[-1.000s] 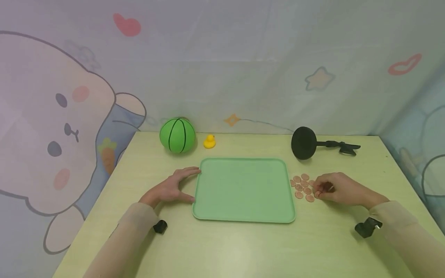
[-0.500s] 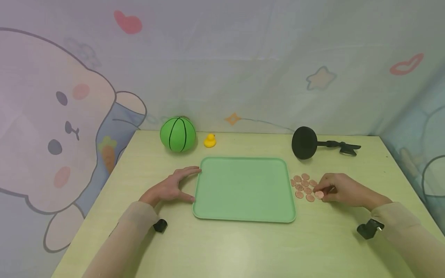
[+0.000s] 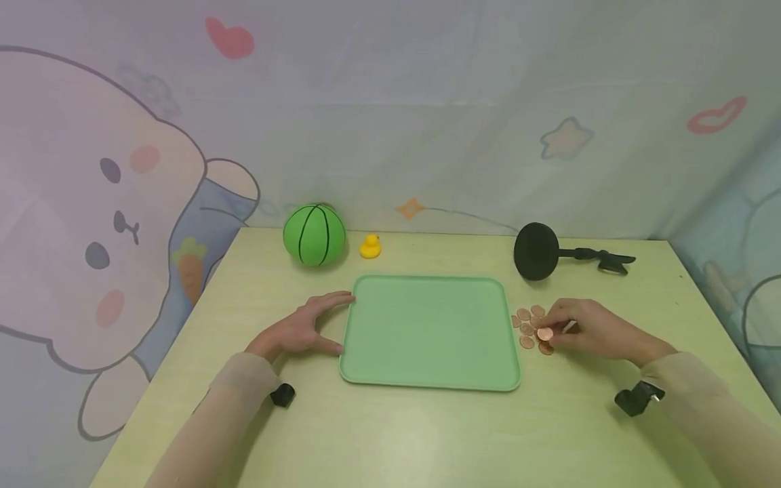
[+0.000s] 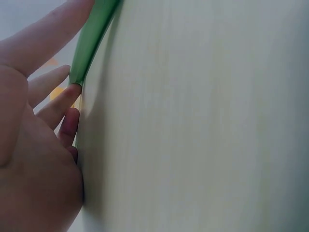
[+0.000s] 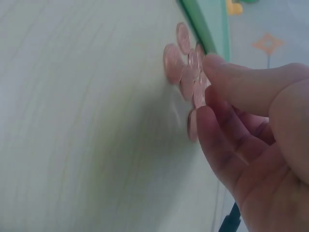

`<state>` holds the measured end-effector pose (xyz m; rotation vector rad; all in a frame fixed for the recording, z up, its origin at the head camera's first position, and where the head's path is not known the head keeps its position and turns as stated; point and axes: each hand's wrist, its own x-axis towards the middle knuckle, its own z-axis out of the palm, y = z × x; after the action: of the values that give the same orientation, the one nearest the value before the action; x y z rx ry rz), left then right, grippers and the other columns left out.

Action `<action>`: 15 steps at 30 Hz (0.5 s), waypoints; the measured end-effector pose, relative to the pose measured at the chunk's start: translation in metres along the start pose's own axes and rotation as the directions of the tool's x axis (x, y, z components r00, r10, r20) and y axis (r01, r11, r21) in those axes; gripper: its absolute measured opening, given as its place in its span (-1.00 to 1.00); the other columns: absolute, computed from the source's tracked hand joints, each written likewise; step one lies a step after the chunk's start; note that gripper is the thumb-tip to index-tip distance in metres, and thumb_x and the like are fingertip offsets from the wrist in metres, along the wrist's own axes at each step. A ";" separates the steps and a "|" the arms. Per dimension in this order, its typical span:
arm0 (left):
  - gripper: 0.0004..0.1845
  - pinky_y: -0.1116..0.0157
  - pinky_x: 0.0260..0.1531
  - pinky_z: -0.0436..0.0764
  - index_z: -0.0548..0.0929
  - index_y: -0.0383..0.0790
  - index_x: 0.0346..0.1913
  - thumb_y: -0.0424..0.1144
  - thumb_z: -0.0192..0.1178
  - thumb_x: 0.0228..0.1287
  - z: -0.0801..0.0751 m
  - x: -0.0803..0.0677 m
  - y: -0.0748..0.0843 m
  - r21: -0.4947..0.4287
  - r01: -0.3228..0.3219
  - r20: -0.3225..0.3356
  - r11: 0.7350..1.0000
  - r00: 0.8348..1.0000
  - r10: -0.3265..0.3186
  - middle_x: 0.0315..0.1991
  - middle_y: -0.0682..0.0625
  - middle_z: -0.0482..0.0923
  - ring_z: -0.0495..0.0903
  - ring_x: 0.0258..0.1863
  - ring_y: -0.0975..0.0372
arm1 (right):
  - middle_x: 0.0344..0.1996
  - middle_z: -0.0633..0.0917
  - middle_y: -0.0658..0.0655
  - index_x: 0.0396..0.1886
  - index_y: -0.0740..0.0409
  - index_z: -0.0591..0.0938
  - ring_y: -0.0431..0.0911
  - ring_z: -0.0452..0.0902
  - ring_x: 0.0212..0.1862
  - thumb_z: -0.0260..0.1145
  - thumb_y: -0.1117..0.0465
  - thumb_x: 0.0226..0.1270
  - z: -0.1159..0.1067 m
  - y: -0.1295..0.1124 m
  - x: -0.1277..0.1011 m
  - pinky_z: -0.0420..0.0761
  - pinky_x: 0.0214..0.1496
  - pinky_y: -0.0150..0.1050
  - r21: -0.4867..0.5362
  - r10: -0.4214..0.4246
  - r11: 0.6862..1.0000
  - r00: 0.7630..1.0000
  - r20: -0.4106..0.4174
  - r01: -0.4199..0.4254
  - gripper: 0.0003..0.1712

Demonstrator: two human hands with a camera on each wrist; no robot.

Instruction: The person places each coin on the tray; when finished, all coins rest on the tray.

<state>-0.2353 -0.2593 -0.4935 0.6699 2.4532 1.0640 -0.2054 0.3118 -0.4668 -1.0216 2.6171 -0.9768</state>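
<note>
My right hand [image 3: 588, 331] pinches a copper-coloured coin [image 3: 545, 334] between thumb and fingers, over a cluster of similar coins [image 3: 527, 329] on the table. The cluster lies just off the right edge of a light green tray [image 3: 511, 339]. In the right wrist view, several coins [image 5: 187, 82] lie beside the fingertips, and the tray [image 5: 205, 24] shows behind them. At the tray's left edge, my left hand [image 3: 299, 329] is spread, its fingers and thumb apart and touching the rim. The left wrist view shows these fingers [image 4: 60, 104] against the tray's green side [image 4: 87, 48].
A green ball [image 3: 314, 235] with black lines and a yellow toy duck [image 3: 369, 247] stand at the back left of the table [image 3: 415, 434]. A black round-headed object with a handle [image 3: 536, 251] lies at the back right. A printed cloth [image 3: 390, 135] hangs behind.
My right hand has taken hold of the coin at the cluster's right side and moved left with it, over the other coins. The left hand stays at the tray edge.
</note>
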 end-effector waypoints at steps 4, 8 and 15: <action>0.10 -0.31 0.55 -0.05 0.30 0.11 0.63 -0.02 0.67 0.02 0.001 0.001 -0.002 0.009 -0.005 0.002 1.000 1.000 0.005 0.69 0.01 0.05 -0.04 0.65 -0.05 | -0.25 0.67 0.00 0.06 0.06 0.80 -0.15 0.70 -0.31 0.45 0.25 0.44 0.003 -0.011 0.015 0.74 -0.16 -0.26 0.089 0.058 0.994 0.998 0.007 -0.059 -0.75; 0.10 -0.29 0.56 -0.04 0.29 0.11 0.63 -0.01 0.66 0.02 0.001 0.001 -0.002 0.021 -0.010 0.002 1.000 1.000 0.010 0.69 0.03 0.07 -0.02 0.65 -0.04 | -0.20 0.68 0.01 0.11 0.21 0.77 -0.15 0.73 -0.31 0.47 0.33 0.40 0.008 -0.019 0.032 0.75 -0.14 -0.26 0.071 0.072 0.995 0.997 -0.010 -0.072 -0.69; 0.10 -0.31 0.54 -0.01 0.29 0.09 0.64 -0.01 0.66 0.02 0.000 0.002 -0.002 0.032 -0.021 -0.003 0.999 1.000 0.021 0.68 -0.01 0.08 0.00 0.63 -0.07 | -0.19 0.70 -0.05 0.11 0.27 0.77 -0.24 0.66 -0.19 0.50 0.35 0.36 0.018 -0.035 0.069 0.74 -0.07 -0.27 -0.005 0.029 1.000 0.998 -0.050 -0.030 -0.67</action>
<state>-0.2372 -0.2593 -0.4953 0.7055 2.4761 1.0364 -0.2313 0.2380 -0.4531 -0.9694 2.6681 -1.0017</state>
